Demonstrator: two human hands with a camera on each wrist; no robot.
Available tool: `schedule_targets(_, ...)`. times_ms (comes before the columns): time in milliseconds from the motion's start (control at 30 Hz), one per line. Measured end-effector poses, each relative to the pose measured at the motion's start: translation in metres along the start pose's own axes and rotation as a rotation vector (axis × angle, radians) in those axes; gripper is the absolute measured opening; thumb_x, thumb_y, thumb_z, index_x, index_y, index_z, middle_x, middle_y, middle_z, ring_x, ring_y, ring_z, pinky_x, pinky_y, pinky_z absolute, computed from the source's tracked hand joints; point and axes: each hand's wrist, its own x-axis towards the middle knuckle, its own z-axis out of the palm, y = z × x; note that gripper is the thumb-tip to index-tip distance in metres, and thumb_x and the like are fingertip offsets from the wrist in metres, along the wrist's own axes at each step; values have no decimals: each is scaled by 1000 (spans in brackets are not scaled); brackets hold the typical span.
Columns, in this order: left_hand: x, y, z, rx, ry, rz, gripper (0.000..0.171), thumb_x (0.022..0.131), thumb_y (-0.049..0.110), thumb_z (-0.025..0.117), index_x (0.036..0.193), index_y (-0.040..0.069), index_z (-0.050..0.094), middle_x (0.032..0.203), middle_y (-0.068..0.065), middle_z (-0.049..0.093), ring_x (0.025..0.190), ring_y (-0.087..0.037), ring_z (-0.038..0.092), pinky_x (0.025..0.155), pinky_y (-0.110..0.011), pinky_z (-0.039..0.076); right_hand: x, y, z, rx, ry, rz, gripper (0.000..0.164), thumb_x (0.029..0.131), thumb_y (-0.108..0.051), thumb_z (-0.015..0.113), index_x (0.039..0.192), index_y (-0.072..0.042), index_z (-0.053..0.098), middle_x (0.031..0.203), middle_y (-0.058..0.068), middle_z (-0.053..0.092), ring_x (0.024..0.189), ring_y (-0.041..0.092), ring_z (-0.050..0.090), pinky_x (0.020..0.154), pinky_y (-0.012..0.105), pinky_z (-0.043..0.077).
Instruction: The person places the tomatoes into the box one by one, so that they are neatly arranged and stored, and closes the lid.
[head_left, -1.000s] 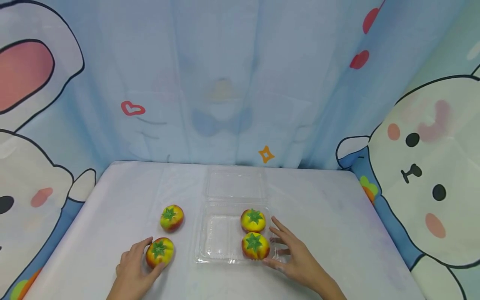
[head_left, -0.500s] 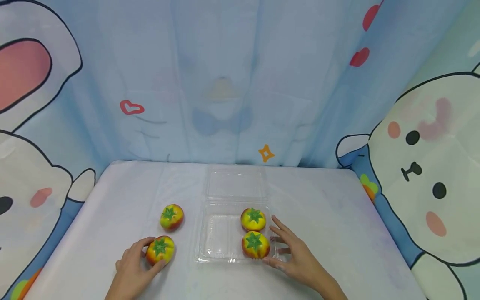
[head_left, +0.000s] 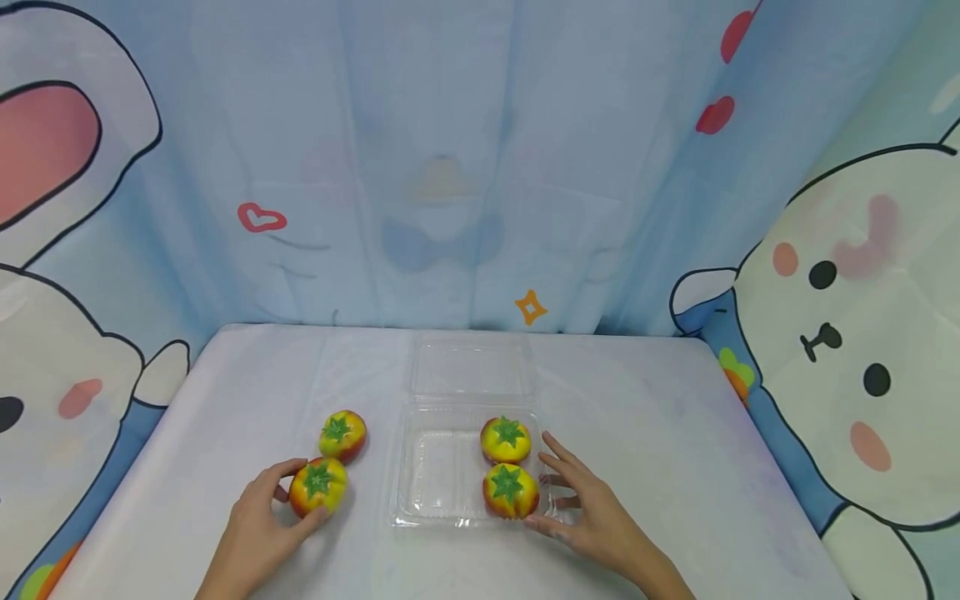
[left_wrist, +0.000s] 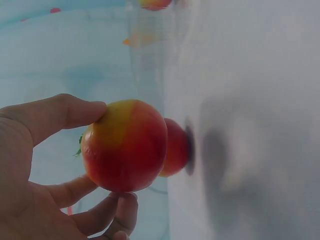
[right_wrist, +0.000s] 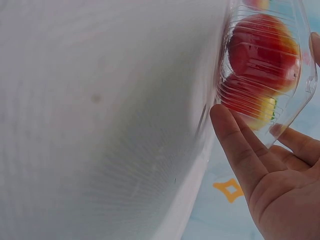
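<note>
A yellow-red tomato (head_left: 318,487) with a green star-shaped leaf cap is pinched between the thumb and fingers of my left hand (head_left: 258,521). In the left wrist view this tomato (left_wrist: 125,145) hangs above the cloth, its shadow apart from it. Just behind it a second loose tomato (head_left: 342,436) rests on the table. The clear plastic box (head_left: 435,475) stands with its lid (head_left: 472,371) folded back. Two tomatoes, a rear one (head_left: 506,440) and a front one (head_left: 511,492), fill its right side. My right hand (head_left: 592,517) touches the box's right side with extended, spread fingers.
A white cloth (head_left: 645,417) covers the table. Behind it hangs a blue curtain (head_left: 442,167) with cartoon prints, which also runs along the left and right sides.
My left hand has lifted its tomato slightly and moved it a little back, closer to the loose one. My right hand and the box have stayed in place.
</note>
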Motion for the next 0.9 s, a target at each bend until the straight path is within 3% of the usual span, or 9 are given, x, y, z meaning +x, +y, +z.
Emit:
schedule_targets(333,5,12,-10,-114,-33,45,73,84,31,90,147,11,56,124,-5,67,95,-17,52,71,-23,43,0,1,-1,7,-3,-19,95,79,-45,93,158,-16,50,177,-4,26,132,33,66,92,32,65)
schedule_targets(500,9,16,-12,-167,-59,60,71,84,28,90,146,13,58,108,-4,64,87,-17,51,66,-22,43,0,2,0,16,-10,-40,94,80,-46,92,158,-14,49,177,0,27,131,34,66,91,33,65)
schedule_targets(667,10,24,-13,-205,-70,99,68,83,26,90,143,16,60,97,-5,60,76,-17,51,65,-22,42,0,3,0,6,-13,-39,96,80,-47,91,159,-14,48,178,-2,26,131,33,66,92,32,65)
schedule_targets(900,12,36,-10,-242,-80,167,68,81,24,92,141,16,63,93,-5,58,74,-16,48,64,-22,40,0,3,0,-7,-11,-26,95,80,-45,92,159,-16,48,177,-3,26,130,32,66,92,32,65)
